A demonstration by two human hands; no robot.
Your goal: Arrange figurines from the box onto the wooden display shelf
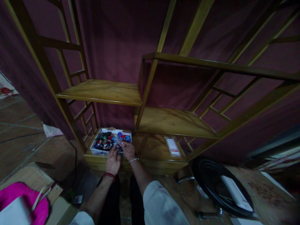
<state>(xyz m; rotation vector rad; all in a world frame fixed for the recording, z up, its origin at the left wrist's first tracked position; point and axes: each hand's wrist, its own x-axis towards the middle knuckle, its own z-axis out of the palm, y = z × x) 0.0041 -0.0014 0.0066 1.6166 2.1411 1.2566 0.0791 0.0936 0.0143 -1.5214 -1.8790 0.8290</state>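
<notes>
A shallow white cardboard box (pixel 97 151) sits on the low wooden shelf at the left, full of small colourful trinkets (pixel 105 140) in black, red, green, blue and purple. Above its front part is a clear, glittering trinket (pixel 118 139), too small to name by kind. My right hand (pixel 129 151), with a silver bangle at the wrist, pinches this piece from the right. From the left, my left hand (pixel 113 163), wearing red beads, reaches over the box's front edge with its fingers curled at the same piece. Its fingertips are partly hidden among the trinkets.
Open wooden shelving (pixel 100 90) rises around the box, with uprights and a higher board (pixel 173 120) to the right. A blurred white packet (pixel 172 146) lies on the low shelf. A black round stool (pixel 211 181) stands right; a pink cushion (pixel 25 200) lies left.
</notes>
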